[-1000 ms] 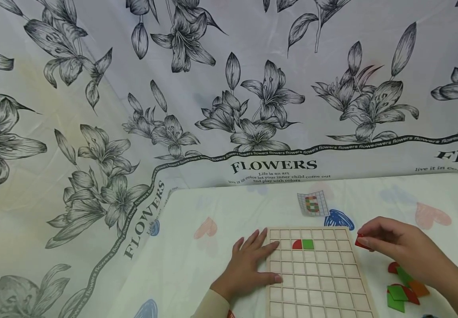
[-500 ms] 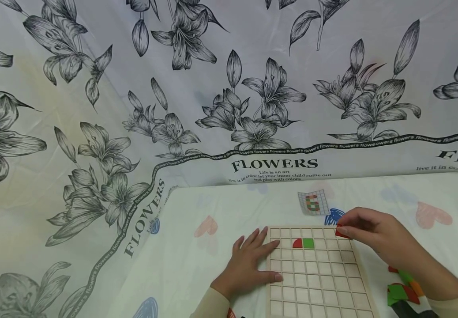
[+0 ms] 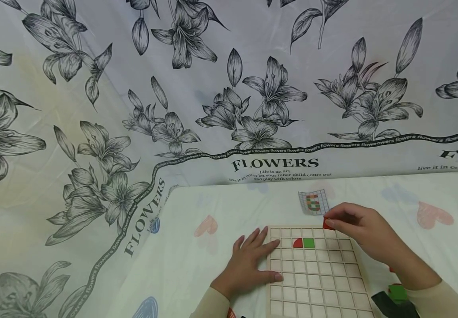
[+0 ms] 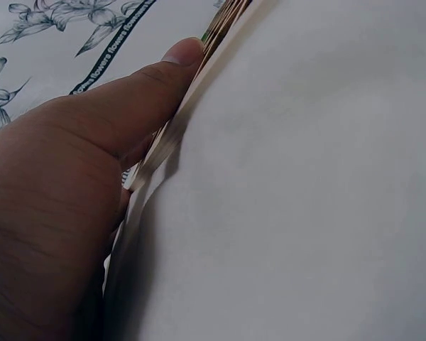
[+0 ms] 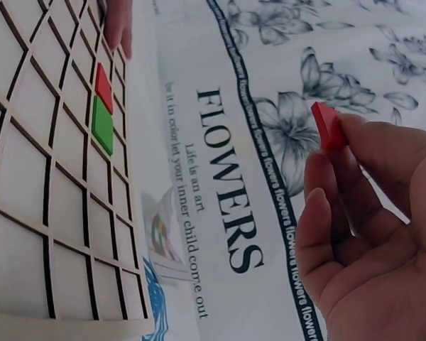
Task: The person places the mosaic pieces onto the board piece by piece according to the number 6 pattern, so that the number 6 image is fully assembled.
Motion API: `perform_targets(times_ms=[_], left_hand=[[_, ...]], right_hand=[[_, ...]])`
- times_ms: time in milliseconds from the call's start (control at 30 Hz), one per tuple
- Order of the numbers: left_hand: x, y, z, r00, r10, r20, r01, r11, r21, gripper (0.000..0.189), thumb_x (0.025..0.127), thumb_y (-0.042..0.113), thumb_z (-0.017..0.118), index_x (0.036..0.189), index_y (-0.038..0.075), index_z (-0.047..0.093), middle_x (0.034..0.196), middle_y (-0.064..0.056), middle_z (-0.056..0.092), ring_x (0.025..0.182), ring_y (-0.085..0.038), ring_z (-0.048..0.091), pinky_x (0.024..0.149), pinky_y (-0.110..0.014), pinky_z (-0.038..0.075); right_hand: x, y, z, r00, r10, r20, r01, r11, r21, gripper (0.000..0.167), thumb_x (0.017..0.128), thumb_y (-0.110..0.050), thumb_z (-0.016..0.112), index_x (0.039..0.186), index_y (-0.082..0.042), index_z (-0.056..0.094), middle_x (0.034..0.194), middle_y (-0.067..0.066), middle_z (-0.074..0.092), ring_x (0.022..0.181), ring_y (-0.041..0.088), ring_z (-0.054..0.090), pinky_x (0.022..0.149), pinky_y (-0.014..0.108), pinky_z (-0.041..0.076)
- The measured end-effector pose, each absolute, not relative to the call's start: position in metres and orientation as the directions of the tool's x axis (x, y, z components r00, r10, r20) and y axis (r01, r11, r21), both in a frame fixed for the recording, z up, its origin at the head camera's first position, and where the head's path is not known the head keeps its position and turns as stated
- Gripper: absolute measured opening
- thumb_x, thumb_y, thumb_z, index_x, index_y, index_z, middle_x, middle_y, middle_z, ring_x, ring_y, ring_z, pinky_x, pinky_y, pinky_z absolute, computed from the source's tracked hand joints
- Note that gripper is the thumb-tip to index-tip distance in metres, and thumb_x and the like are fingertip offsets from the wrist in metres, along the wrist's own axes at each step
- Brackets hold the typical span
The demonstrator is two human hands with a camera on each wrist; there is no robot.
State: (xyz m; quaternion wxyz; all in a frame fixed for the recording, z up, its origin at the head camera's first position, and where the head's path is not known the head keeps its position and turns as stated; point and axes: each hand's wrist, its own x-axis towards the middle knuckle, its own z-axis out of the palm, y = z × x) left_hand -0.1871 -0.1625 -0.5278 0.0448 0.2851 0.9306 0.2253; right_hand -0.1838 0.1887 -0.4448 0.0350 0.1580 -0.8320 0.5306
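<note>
One red tile (image 5: 329, 128) in right hand (image 3: 373, 232), apart from left hand (image 3: 249, 267)

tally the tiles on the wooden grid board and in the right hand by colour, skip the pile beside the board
Red: 2 (quarter-circle tile on the wooden grid board, held tile in the right hand)
Green: 1 (square tile on the board)
Total: 3

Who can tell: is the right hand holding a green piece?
No, the right hand pinches a red piece between thumb and fingers.
</note>
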Motion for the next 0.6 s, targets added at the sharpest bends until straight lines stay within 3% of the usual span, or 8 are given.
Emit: perform_targets(times_ms=[367, 600], left_hand=[[-0.187, -0.163, -0.528, -0.833, 0.553, 0.036, 0.508, 0.736, 0.448, 0.086, 0.09, 0.081, 0.067, 0.166, 0.043, 0.047, 0.179, 0.009, 0.019, 0.165, -0.018, 0.011, 0.125, -0.068, 0.011], [-0.188, -0.163, -0.529, -0.834, 0.55, 0.033, 0.505, 0.738, 0.447, 0.086, 0.09, 0.082, 0.067, 0.165, 0.045, 0.047, 0.179, 0.01, 0.019, 0.165, -0.017, 0.01, 0.125, -0.068, 0.01]], right_hand=[[-0.189, 0.181, -0.458, -0.964, -0.234, 0.125, -0.206, 0.368, -0.907, 0.018, 0.107, -0.017, 0.074, 0.121, -0.006, 0.077, 0.111, 0.001, 0.078, 0.101, 0.018, 0.075, 0.085, 0.032, 0.061], [-0.195, 0.177, -0.475, -0.97, -0.229, 0.084, -0.182, 0.446, -0.876, 0.013, 0.104, -0.016, 0.077, 0.115, -0.01, 0.08, 0.108, -0.001, 0.076, 0.097, 0.019, 0.07, 0.08, 0.028, 0.057]])
